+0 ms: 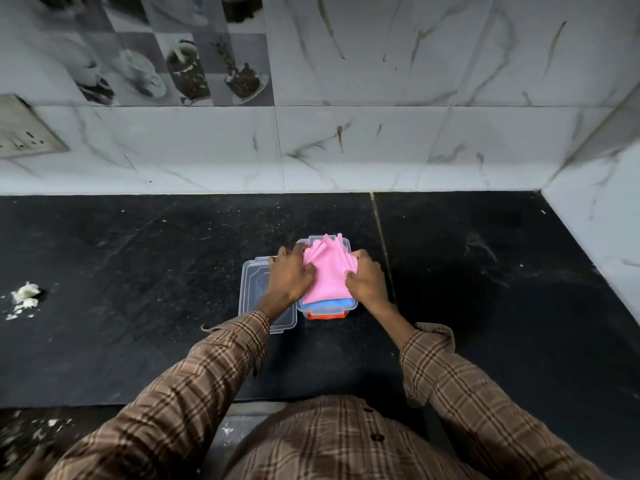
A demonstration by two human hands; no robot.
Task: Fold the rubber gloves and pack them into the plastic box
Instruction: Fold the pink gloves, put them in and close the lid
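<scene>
A clear plastic box point(349, 307) with an orange clip at its near end stands on the black counter. A pink rubber glove point(328, 271) lies spread over the box, its fingers sticking out past the far rim. Under it a strip of blue glove point(335, 303) shows at the near end. My left hand point(290, 277) pinches the pink glove's left edge and my right hand point(365, 277) pinches its right edge. The clear lid point(252, 289) lies flat to the left of the box, partly under my left wrist.
The black stone counter point(138, 271) runs to a marble-tiled wall at the back and a wall corner at the right. White crumbs point(24, 297) lie at the far left. A wall socket point(24, 133) sits on the left tiles.
</scene>
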